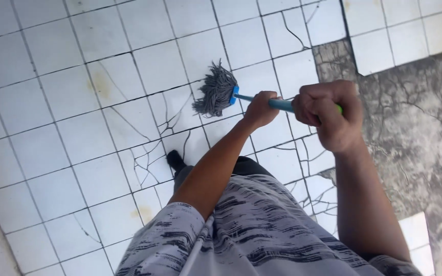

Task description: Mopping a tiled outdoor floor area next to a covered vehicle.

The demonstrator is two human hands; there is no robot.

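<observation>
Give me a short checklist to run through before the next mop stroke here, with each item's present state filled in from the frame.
1. Left hand closed round the mop handle, lower down near the head: ok.
2. Right hand closed round the handle higher up: ok.
3. Grey mop head in contact with the white tiled floor: cannot tell; it lies over the tiles, but pressure does not show.
4. Dark shoe apart from the mop head: ok.
5. Floor sound under the stroke: not ok; several tiles are cracked, and bare concrete shows at the right.
6. Floor wet or dry: cannot tell.
</observation>
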